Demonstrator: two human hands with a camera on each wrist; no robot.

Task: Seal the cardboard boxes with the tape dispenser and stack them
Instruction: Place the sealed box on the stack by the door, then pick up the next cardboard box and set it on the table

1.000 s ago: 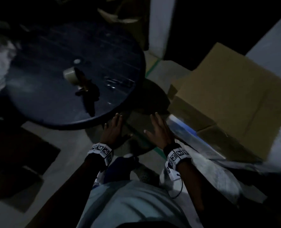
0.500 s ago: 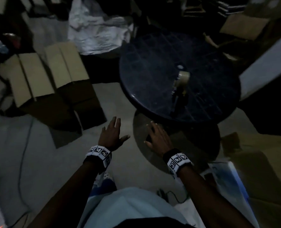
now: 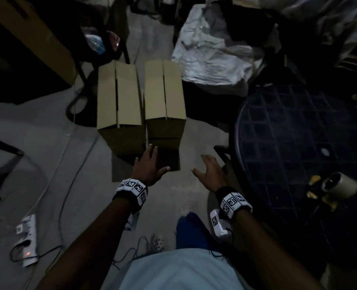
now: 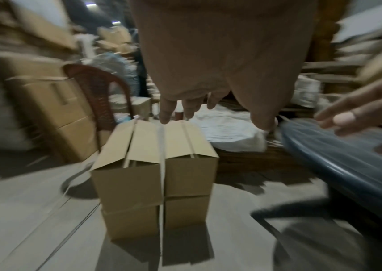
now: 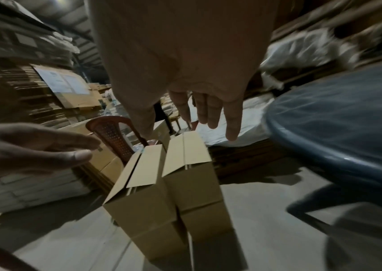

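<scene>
Two stacks of brown cardboard boxes stand side by side on the floor, the left stack [image 3: 119, 97] and the right stack [image 3: 164, 91]. Each is two boxes high, as the left wrist view shows [image 4: 155, 165]. Their top flaps are folded down with open seams. My left hand [image 3: 150, 162] is open and stretched out just short of the near face of the stacks. My right hand [image 3: 204, 166] is open too, a little to the right, between the boxes and the table. The tape dispenser [image 3: 332, 189] lies on the dark round table [image 3: 298, 122], and neither hand is touching it.
A red plastic chair [image 4: 97, 88] stands behind the boxes, with large cartons [image 3: 37, 34] at the left. Crumpled white sheeting [image 3: 211, 49] lies behind the table. A power strip [image 3: 27, 237] and cables run over the floor at the lower left.
The view has swung left from the round table to the two box stacks. Both hands stay open and now reach toward the boxes. The dispenser has stayed on the table.
</scene>
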